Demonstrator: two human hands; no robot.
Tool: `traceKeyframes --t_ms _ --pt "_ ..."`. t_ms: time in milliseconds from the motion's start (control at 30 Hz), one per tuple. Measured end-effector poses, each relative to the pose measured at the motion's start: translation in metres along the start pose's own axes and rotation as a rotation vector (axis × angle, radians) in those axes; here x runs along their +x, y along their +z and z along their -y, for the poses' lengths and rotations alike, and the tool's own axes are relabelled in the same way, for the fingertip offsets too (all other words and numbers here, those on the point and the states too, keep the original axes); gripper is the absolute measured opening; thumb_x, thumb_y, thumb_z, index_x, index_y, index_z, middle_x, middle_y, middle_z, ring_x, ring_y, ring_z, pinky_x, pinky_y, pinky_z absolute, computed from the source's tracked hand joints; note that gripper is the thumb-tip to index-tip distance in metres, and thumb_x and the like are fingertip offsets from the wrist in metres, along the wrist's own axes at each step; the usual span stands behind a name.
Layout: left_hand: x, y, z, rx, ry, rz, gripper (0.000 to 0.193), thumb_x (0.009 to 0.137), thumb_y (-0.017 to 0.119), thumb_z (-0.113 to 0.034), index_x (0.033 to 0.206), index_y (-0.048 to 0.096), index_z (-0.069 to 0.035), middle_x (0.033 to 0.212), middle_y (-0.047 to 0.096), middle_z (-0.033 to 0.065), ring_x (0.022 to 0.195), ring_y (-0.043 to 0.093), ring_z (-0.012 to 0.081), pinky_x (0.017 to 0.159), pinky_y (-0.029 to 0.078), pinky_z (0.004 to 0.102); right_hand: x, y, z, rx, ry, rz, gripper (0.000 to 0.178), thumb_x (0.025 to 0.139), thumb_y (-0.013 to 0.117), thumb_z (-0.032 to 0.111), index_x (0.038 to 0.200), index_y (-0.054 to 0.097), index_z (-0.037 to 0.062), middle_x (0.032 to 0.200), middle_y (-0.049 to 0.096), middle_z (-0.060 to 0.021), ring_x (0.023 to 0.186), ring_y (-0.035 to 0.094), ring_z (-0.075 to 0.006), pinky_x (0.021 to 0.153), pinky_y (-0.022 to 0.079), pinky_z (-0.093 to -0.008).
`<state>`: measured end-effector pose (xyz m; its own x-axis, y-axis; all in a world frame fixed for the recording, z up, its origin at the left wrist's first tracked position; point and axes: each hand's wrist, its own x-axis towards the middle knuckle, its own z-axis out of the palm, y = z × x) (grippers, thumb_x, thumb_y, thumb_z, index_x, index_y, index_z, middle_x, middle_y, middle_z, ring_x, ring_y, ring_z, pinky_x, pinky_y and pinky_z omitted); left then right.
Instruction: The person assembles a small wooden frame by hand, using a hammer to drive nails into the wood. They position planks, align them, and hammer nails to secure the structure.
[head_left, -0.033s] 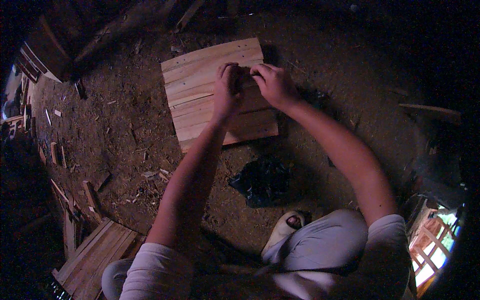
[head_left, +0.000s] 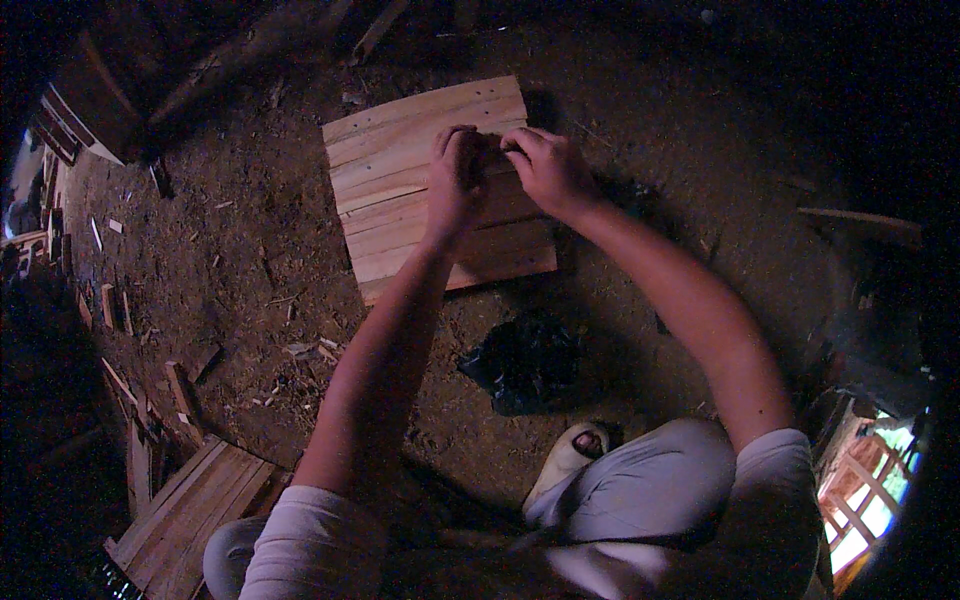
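Note:
A roughly square panel of pale wooden boards point(head_left: 385, 170) lies on the dirt floor in front of me, with small dark marks along its far boards. Over its far half, my left hand point(head_left: 459, 175) is closed, its fingers curled. Just to the right, my right hand point(head_left: 548, 170) is closed too, thumb and fingers drawn together toward the left hand. A narrow dark gap parts the two hands. Whatever the fingers hold, if anything, is too small and dim to make out.
A crumpled black plastic bag point(head_left: 525, 362) sits between the panel and my shoe point(head_left: 568, 455). Another board panel point(head_left: 195, 515) lies at the lower left. Wood scraps point(head_left: 110, 305) litter the left side. A plank point(head_left: 860, 222) lies at the far right, in dim light.

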<state>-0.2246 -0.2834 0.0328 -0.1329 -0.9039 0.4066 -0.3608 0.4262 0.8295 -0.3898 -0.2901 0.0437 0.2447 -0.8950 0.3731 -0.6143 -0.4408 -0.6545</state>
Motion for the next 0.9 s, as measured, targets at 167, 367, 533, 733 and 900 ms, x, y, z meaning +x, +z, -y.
traceKeyframes --t_ms 167,367,533,733,900 --pt "-0.003 0.001 0.021 -0.019 -0.018 -0.029 0.046 0.064 0.049 0.015 0.107 0.056 0.001 0.116 0.054 0.0184 0.111 0.052 0.0375 0.095 0.045 0.0389 0.004 0.001 0.006 0.032 -0.005 0.017 0.010 0.085 0.063 0.004 0.095 0.061 0.0000 0.092 0.067 -0.0179 0.086 0.066 -0.0359 0.072 0.052 -0.0416" --pt "-0.001 0.007 0.014 -0.002 -0.091 -0.019 0.047 0.063 0.049 0.016 0.107 0.055 0.002 0.115 0.054 0.0162 0.109 0.055 0.0345 0.092 0.047 0.0368 0.000 0.001 -0.004 0.011 -0.005 0.007 0.011 0.085 0.064 0.006 0.095 0.061 0.0005 0.092 0.067 -0.0176 0.086 0.066 -0.0361 0.073 0.053 -0.0419" --pt "0.000 0.003 0.017 -0.090 -0.096 -0.003 0.049 0.063 0.049 0.017 0.109 0.054 0.003 0.113 0.052 0.0155 0.102 0.057 0.0335 0.088 0.048 0.0323 0.000 0.002 -0.003 -0.040 0.042 0.030 0.012 0.085 0.064 0.008 0.094 0.062 0.0012 0.093 0.068 -0.0175 0.087 0.066 -0.0369 0.074 0.053 -0.0424" --pt "-0.002 0.005 0.013 -0.078 -0.077 -0.022 0.051 0.061 0.052 0.015 0.111 0.054 0.002 0.111 0.053 0.0154 0.105 0.055 0.0322 0.090 0.046 0.0318 0.001 0.001 -0.001 -0.016 0.039 0.019 0.011 0.085 0.064 0.007 0.094 0.062 0.0015 0.093 0.068 -0.0176 0.087 0.066 -0.0371 0.074 0.053 -0.0429" --pt "-0.003 0.002 0.025 -0.036 0.045 0.021 0.049 0.059 0.063 0.006 0.107 0.058 -0.001 0.117 0.053 0.0154 0.112 0.052 0.0345 0.096 0.044 0.0381 0.003 0.002 0.000 -0.023 -0.050 -0.008 0.012 0.082 0.065 0.005 0.093 0.063 0.0016 0.096 0.067 -0.0168 0.090 0.065 -0.0365 0.076 0.052 -0.0418"
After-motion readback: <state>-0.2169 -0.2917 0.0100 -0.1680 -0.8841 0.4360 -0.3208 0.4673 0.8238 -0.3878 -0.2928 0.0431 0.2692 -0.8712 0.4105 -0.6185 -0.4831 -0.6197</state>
